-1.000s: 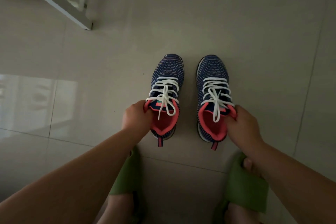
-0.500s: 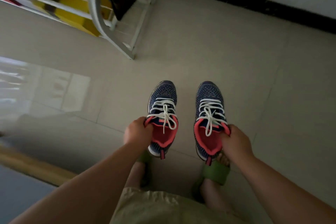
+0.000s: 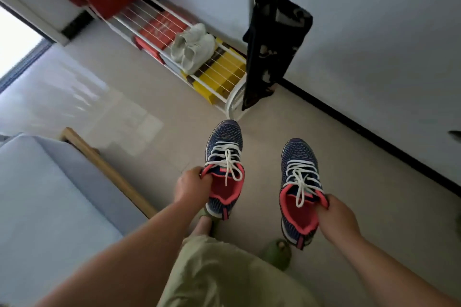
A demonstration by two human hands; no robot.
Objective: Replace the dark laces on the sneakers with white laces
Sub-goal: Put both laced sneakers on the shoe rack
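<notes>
Open floor [image 3: 287, 119] between and right of the held sneakers. Obstacles: shoe rack [image 3: 232, 97] and hanging dark bag [image 3: 272, 40] far centre; bed [image 3: 50, 194] near left; wall [image 3: 374, 32] far right.

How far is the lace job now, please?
Done: both sneakers carry white laces, the left sneaker and the right sneaker; no dark laces show. In hand: the left hand and right hand each grip a sneaker's collar. Left, probably: putting them away, maybe on the shoe rack.
</notes>
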